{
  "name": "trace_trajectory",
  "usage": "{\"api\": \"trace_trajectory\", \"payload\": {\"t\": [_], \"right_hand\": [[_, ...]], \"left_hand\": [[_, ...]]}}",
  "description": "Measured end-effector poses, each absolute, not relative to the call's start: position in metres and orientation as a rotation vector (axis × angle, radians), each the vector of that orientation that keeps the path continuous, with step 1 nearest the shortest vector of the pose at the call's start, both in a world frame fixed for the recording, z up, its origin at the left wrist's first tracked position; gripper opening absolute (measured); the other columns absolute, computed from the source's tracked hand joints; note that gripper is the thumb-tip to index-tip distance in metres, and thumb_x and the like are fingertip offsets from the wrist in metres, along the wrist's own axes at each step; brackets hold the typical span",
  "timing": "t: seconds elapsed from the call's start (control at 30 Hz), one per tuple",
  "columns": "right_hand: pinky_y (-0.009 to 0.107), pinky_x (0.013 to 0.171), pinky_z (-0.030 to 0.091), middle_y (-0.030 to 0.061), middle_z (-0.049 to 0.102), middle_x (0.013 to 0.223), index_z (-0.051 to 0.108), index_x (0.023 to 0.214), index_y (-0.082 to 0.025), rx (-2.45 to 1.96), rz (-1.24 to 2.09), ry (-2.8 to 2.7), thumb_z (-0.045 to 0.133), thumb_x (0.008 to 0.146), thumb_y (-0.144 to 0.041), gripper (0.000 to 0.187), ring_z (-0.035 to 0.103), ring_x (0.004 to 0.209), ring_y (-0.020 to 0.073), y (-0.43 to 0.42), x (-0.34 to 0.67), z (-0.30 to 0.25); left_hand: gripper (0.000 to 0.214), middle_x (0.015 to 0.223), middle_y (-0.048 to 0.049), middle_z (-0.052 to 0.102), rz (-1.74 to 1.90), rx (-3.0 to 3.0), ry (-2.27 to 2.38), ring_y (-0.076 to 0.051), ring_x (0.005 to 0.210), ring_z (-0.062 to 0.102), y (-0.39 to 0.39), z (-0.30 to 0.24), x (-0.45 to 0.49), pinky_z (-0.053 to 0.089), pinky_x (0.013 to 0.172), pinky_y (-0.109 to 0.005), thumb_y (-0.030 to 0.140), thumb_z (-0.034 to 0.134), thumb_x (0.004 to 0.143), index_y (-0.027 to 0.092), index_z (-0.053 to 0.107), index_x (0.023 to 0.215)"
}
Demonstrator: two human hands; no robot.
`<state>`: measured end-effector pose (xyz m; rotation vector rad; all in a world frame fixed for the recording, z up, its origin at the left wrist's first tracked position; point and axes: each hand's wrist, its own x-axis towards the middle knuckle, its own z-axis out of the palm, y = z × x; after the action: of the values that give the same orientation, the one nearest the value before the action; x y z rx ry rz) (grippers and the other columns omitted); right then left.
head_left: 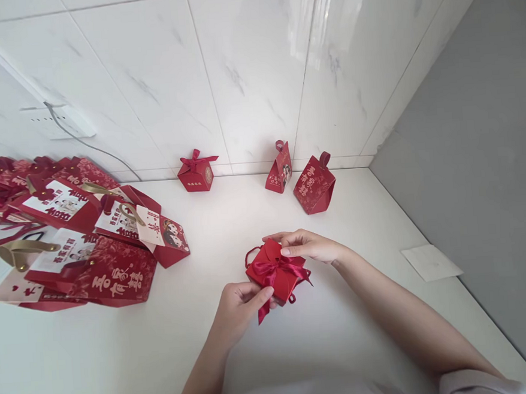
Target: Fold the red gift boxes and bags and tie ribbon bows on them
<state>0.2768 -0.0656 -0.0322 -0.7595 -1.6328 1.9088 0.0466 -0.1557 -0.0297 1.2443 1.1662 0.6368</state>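
Jointly, left hand [241, 306] and right hand [310, 245] in a grip on opposite sides of a ribbon-topped red box [278, 271]

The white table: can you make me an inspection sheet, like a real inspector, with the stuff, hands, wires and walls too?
Surface: white table, running back to the tiled wall.
Job's things: red box with a ribbon bow, between both hands.
Clutter: pile of red boxes on the left, some with handles; bow-topped box, small looped box and large looped box near the wall.
Hands: left hand grips the near side, thumb on top; right hand has its fingers on the far side.
Cables: grey cable runs from the wall socket down towards the table's back edge.
Surroundings: grey panel on the right.
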Motion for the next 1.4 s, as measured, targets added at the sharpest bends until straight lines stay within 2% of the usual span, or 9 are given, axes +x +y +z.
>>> {"api": "trace_trajectory", "payload": {"t": [0.07,0.2,0.47,0.6,0.77,0.83,0.93,1.13,1.4], "right_hand": [[0.040,0.102,0.034,0.0103,0.050,0.138,0.057,0.066,-0.015,-0.748,1.910,-1.602,0.067,0.083,-0.041,0.033,0.049,0.124,0.0287,-0.066,0.277,-0.033],[0.039,0.101,0.036,0.0104,0.052,0.135,0.058,0.072,-0.015,-0.706,1.920,-1.551,0.066,0.084,-0.039,0.028,0.054,0.117,0.0253,-0.064,0.279,-0.036],[0.032,0.092,0.039,0.0089,0.053,0.123,0.051,0.065,-0.015,-0.661,1.851,-1.642,0.063,0.086,-0.038,0.034,0.055,0.105,0.0187,-0.060,0.279,-0.041],[0.032,0.088,0.041,0.0097,0.052,0.126,0.051,0.067,-0.015,-0.702,1.773,-1.701,0.062,0.087,-0.039,0.034,0.054,0.106,0.0194,-0.062,0.278,-0.035],[0.036,0.095,0.038,0.0110,0.049,0.135,0.058,0.075,-0.016,-0.654,1.793,-1.867,0.058,0.089,-0.042,0.029,0.045,0.126,0.0245,-0.062,0.286,-0.025],[0.037,0.099,0.037,0.0108,0.045,0.140,0.063,0.082,-0.017,-0.634,1.814,-1.925,0.062,0.087,-0.041,0.024,0.041,0.131,0.0254,-0.061,0.289,-0.025],[0.039,0.103,0.034,0.0105,0.043,0.143,0.065,0.086,-0.018,-0.626,1.820,-1.942,0.065,0.084,-0.040,0.022,0.036,0.136,0.0257,-0.059,0.291,-0.027],[0.040,0.107,0.032,0.0101,0.043,0.143,0.063,0.081,-0.018,-0.622,1.852,-1.915,0.068,0.082,-0.041,0.023,0.035,0.137,0.0251,-0.059,0.291,-0.026],[0.039,0.104,0.034,0.0109,0.046,0.141,0.063,0.077,-0.017,-0.642,1.844,-1.884,0.068,0.082,-0.039,0.023,0.039,0.134,0.0257,-0.060,0.291,-0.026]], "left_hand": [[0.033,0.071,-0.0066,0.071,0.618,1.242,1.148,-0.018,0.072,0.064,-0.155,-0.031,0.046,0.048,0.069,-0.028,0.043,0.062,0.082,0.014,0.068,0.068],[0.033,0.070,-0.0061,0.070,0.554,1.254,1.121,-0.015,0.065,0.061,-0.153,-0.035,0.043,0.043,0.059,-0.026,0.043,0.063,0.081,0.014,0.064,0.066],[0.034,0.066,-0.0049,0.066,0.498,1.283,1.046,-0.012,0.058,0.055,-0.148,-0.037,0.043,0.039,0.056,-0.025,0.042,0.062,0.081,0.013,0.060,0.062],[0.037,0.064,-0.0025,0.062,0.336,1.428,1.109,-0.011,0.057,0.049,-0.148,-0.021,0.039,0.036,0.055,-0.025,0.045,0.060,0.081,0.014,0.061,0.062],[0.025,0.079,0.0019,0.056,0.539,1.658,1.383,-0.012,0.070,0.049,-0.143,0.007,0.031,0.037,0.065,-0.025,0.045,0.058,0.082,0.022,0.056,0.089],[0.023,0.086,0.0003,0.056,0.610,1.765,1.372,-0.014,0.079,0.050,-0.138,0.013,0.032,0.039,0.071,-0.027,0.042,0.055,0.084,0.024,0.054,0.098],[0.026,0.093,-0.0015,0.056,0.607,1.911,1.241,-0.015,0.085,0.049,-0.131,0.015,0.037,0.039,0.076,-0.028,0.034,0.060,0.081,0.024,0.054,0.105],[0.017,0.084,-0.0008,0.053,0.582,1.924,1.154,-0.015,0.078,0.046,-0.123,0.007,0.040,0.040,0.074,-0.027,0.029,0.064,0.078,0.022,0.057,0.092],[0.008,0.090,-0.0037,0.056,0.641,1.913,1.070,-0.015,0.083,0.053,-0.116,0.005,0.037,0.043,0.077,-0.028,0.026,0.063,0.080,0.022,0.068,0.085]]}}
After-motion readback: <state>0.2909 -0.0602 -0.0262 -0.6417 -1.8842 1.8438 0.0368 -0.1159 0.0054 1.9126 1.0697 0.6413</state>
